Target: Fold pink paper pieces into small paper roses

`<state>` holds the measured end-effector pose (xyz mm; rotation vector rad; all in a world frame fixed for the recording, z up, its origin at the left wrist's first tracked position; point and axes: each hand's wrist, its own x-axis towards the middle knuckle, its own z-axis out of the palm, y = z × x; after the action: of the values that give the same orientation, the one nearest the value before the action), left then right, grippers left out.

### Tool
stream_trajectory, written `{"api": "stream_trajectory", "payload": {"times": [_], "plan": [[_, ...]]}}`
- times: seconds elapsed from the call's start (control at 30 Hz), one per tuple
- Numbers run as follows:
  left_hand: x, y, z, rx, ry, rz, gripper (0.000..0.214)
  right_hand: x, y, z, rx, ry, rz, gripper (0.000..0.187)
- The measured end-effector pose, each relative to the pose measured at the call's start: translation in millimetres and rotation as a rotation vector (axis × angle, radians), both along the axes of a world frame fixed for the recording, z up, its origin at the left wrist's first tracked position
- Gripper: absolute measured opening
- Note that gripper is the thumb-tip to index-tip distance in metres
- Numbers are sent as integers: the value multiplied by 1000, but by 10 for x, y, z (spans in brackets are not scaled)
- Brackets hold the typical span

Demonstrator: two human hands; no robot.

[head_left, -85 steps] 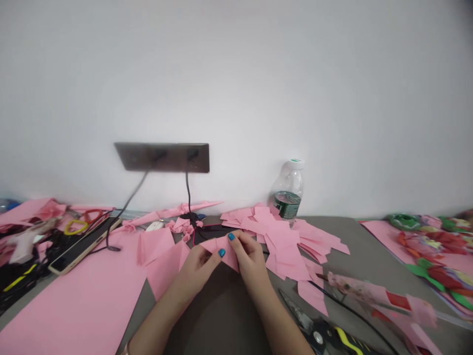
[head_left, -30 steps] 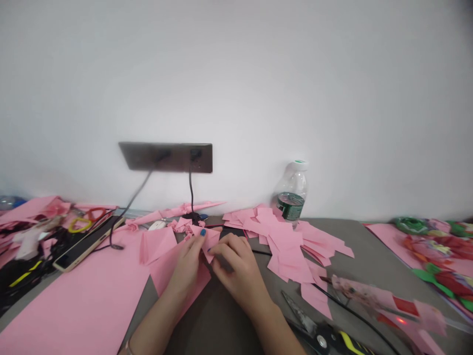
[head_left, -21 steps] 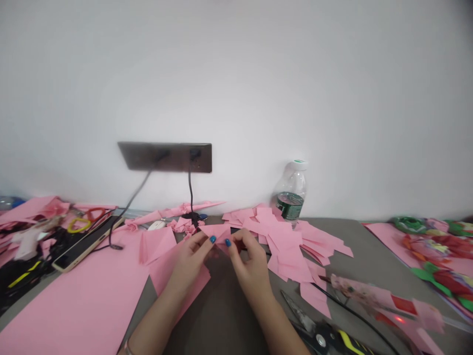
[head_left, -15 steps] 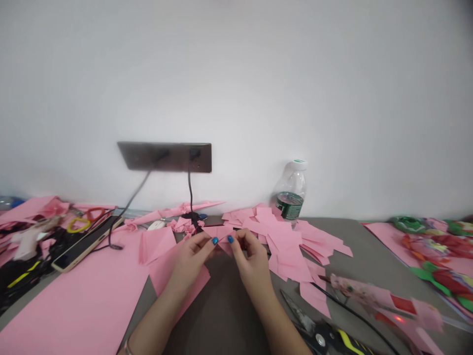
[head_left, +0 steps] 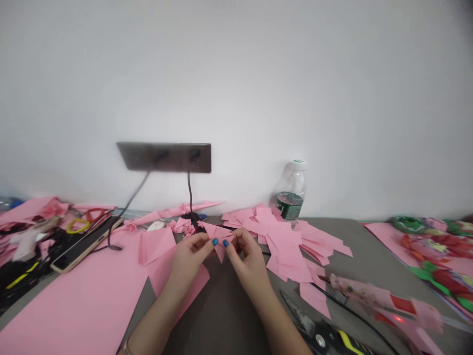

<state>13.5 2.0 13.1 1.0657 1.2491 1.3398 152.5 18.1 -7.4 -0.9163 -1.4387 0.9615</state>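
Note:
Both hands pinch one small folded pink paper piece (head_left: 219, 236) just above the grey table (head_left: 229, 315), near its middle. My left hand (head_left: 192, 256) grips the piece's left side between thumb and fingers. Close against it, my right hand (head_left: 247, 259) holds the right side, and the two thumbs with blue nails almost touch. A point of the fold hangs down between the thumbs. Part of the piece is hidden behind the fingers.
A heap of cut pink squares (head_left: 288, 239) lies right of the hands, large pink sheets (head_left: 84, 296) to the left. A water bottle (head_left: 290, 193) stands by the wall. Pliers (head_left: 318, 330), a glue gun (head_left: 373, 296), a phone (head_left: 83, 244) and cables lie around.
The hands lifted the pink piece off the table, turned it and drew closer together; the thumbs now nearly meet over its fold.

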Motion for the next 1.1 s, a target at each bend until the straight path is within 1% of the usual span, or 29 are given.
{"api": "stream_trajectory", "payload": {"times": [0.1,0.2,0.3,0.37,0.47,0.63,0.7,0.77,0.9,1.03,1.1], "plan": [[-1,-6,26,0,29,4,25,26,31,-30,-11,57,-14,16],[5,-11,34,-38,11,3,26,63,82,-77,-50,132,9,19],[14,-12,23,-59,-11,-26,27,90,123,-120,-77,107,42,23],[20,-13,20,-56,-11,-52,27,99,131,-130,-81,83,34,28],[27,-23,29,-49,6,-72,28,105,119,-116,-76,59,7,30],[24,-42,35,18,47,-50,28,107,88,-83,-65,17,-11,32],[24,-44,19,13,76,-30,31,106,82,-81,-64,0,-3,32],[31,-44,2,-13,63,-18,35,105,80,-82,-64,-8,1,32],[55,-52,-1,-35,22,-49,36,100,78,-77,-61,7,-16,32],[58,-60,36,-12,137,-5,38,85,65,-44,-80,13,-35,33],[55,-63,61,-1,177,-3,34,79,56,-26,-77,12,-46,34]]}}
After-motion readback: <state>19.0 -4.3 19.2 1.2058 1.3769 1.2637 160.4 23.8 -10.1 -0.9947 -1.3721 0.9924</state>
